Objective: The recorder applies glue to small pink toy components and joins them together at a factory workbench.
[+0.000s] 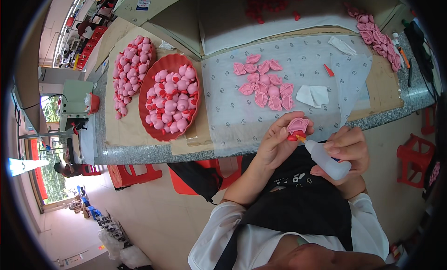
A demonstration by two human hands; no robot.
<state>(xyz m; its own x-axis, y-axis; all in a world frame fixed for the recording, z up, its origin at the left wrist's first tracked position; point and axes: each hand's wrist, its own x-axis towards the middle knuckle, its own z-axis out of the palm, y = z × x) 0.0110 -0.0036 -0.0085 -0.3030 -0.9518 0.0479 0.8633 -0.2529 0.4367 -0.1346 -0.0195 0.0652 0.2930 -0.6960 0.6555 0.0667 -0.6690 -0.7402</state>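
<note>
Between the fingertips of my left hand (278, 140) is a pink molded piece (298, 125) with a ridged rim and a red part at its lower side. My right hand (347, 149) grips a translucent white squeeze bottle (326, 159), tilted so that its orange nozzle tip meets the red part. Both hands are held over the near edge of the table. Just beyond them, a group of similar pink pieces (261, 97) lies on a patterned paper sheet (223, 125), with a few rounded pink pieces among them. What the bottle contains cannot be made out.
At left, a red scalloped bowl (145, 116) holds many pink-and-red figures, beside another heap of figures (132, 67). White tissue (313, 96) and a small red pointed piece (329, 70) lie beyond my hands. More pink pieces (377, 39) line the far right. Red stools (413, 154) stand below.
</note>
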